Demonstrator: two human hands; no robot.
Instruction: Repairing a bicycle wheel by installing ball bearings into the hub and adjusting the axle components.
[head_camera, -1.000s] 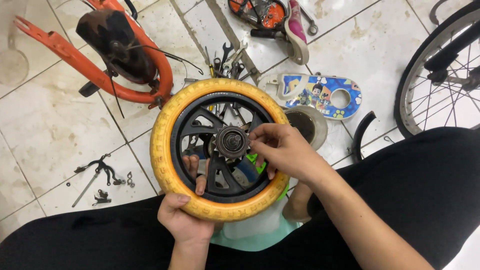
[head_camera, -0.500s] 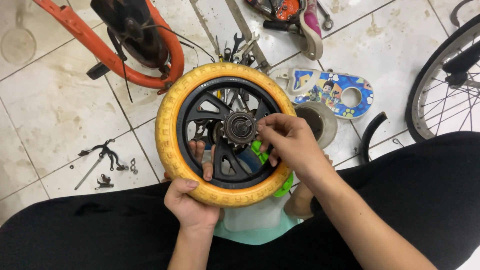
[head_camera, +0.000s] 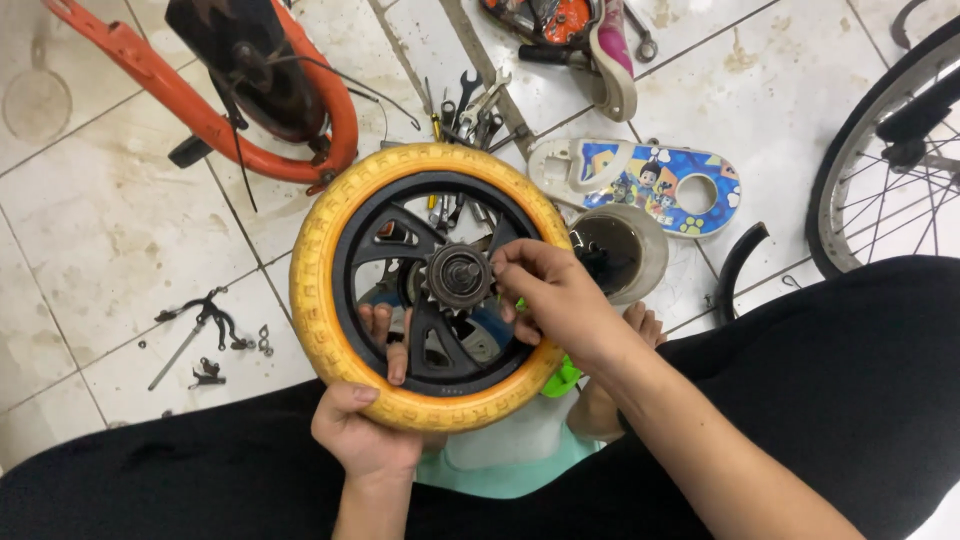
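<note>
Two hands at work: our right hand (head_camera: 555, 300) pinches its fingertips (head_camera: 503, 268) on the sprocket (head_camera: 458, 277) at the hub, while our left hand (head_camera: 365, 425) clamps the near rim, fingers (head_camera: 397, 350) poking through the spokes. We hold the small yellow-tyred wheel (head_camera: 432, 285) upright over our lap. Far left lies an orange bike frame (head_camera: 215, 110); wrenches (head_camera: 470, 105) lie beyond, a cartoon chain guard (head_camera: 640, 180) to the right.

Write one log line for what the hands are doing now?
left hand: holds yellow wheel | right hand: fingers on sprocket
</note>
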